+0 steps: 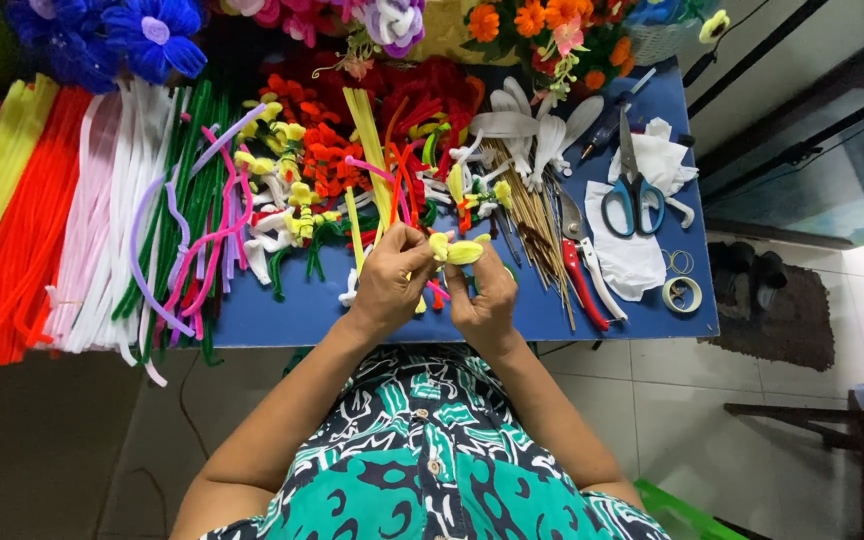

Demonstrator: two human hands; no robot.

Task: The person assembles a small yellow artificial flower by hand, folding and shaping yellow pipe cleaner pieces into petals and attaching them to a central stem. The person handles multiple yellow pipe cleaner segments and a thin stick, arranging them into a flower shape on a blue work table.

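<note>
My left hand (pixel 388 278) and my right hand (pixel 485 295) meet over the near edge of the blue table (pixel 282 315). Between their fingertips they pinch a small yellow pipe-cleaner flower piece (pixel 457 250), bent into loops. Both hands have their fingers closed on it. A pink pipe cleaner pokes out below the hands; where it ends is hidden. Just beyond the hands lie loose red, yellow, white and green pipe-cleaner bits (pixel 322 170).
Long pipe cleaners in yellow, orange, pink, white and green (pixel 72 220) lie at the left. Wooden sticks (pixel 532 215), red-handled pliers (pixel 582 275), blue-handled scissors (pixel 632 195) on white tissue and a tape roll (pixel 683 294) are at the right. Finished flowers (pixel 552 30) line the far edge.
</note>
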